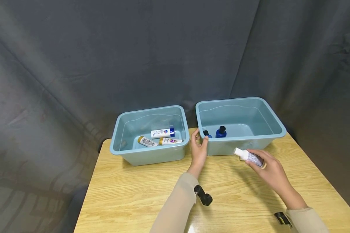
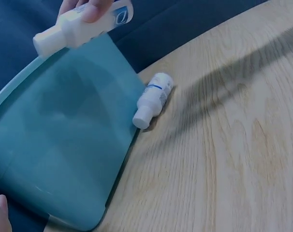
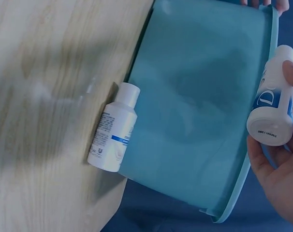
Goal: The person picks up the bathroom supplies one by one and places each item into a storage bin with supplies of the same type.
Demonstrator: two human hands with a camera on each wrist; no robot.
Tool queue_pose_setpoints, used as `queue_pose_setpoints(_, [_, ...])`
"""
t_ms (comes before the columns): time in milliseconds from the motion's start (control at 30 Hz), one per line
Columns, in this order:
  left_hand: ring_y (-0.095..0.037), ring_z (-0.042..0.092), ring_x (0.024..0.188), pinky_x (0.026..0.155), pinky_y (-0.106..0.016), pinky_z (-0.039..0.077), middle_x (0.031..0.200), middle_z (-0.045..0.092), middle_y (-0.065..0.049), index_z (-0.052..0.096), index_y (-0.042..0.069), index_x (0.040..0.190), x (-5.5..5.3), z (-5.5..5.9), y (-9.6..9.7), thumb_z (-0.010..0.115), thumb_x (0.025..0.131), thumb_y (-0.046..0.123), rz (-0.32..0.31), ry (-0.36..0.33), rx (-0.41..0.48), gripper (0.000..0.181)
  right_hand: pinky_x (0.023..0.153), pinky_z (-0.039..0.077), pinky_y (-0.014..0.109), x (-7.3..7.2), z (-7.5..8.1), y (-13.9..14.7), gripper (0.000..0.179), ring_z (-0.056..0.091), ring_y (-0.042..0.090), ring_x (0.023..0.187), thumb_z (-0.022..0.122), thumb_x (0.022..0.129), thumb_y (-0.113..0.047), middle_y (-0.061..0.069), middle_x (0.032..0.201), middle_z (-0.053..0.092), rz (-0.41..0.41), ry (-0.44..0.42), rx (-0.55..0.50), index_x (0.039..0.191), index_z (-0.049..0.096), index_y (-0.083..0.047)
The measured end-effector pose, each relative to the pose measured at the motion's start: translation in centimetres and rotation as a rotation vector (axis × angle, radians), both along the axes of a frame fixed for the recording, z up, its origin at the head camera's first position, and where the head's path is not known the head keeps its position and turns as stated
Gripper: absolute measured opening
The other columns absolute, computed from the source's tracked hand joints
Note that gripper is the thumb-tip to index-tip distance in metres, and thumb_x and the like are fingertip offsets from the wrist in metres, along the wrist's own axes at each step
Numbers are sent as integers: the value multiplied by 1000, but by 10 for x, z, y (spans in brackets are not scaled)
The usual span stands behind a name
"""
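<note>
My right hand [image 1: 269,170] holds a white bottle [image 1: 252,157] by its body, tilted in front of the right blue bin [image 1: 239,149]. In the right wrist view that bottle [image 3: 272,106] shows its base and blue lettering, beside the bin's rim. A second white bottle [image 3: 112,130] lies on the table against the bin's wall; the left wrist view also shows this lying bottle [image 2: 154,100]. My left hand [image 1: 199,150] grips the right bin at its near left corner. Two dark blue bottles with black caps, one at the front [image 1: 221,132], are partly hidden inside that bin.
To the left stands another blue bin [image 1: 151,158]. It holds a white bottle with a blue cap [image 1: 161,133] and two gold-capped tubes, one of them [image 1: 147,141] at the left. A wooden table [image 1: 128,200] carries both bins, and a dark curtain [image 1: 151,55] hangs behind.
</note>
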State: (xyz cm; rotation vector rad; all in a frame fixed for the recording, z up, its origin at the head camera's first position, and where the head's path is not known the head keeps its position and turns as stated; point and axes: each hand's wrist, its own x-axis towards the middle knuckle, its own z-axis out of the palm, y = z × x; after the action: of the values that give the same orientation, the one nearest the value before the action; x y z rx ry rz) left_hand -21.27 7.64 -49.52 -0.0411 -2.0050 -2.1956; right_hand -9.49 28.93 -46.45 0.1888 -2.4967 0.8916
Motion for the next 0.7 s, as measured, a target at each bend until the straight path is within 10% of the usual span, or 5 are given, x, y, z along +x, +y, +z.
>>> queue_pose_setpoints(233, [-36,46,123,91,-38,44,132,53,-5,47,9,147,3,0,-2,64,96,18,-19,-11,18,54,76,36,7,-4,6,0,49,51,3,94,86,71,3,17,109,67,10,21,3,117,70,-4])
queue_pose_setpoints(700, [-23,33,140,113,-47,29,151,41,-6,41,13,151,2,4,-12,64,98,28,-100,-21,-75,60,77,37,12,-17,26,-5,51,58,29,95,86,71,2,18,113,65,50,28,38,118,68,-3])
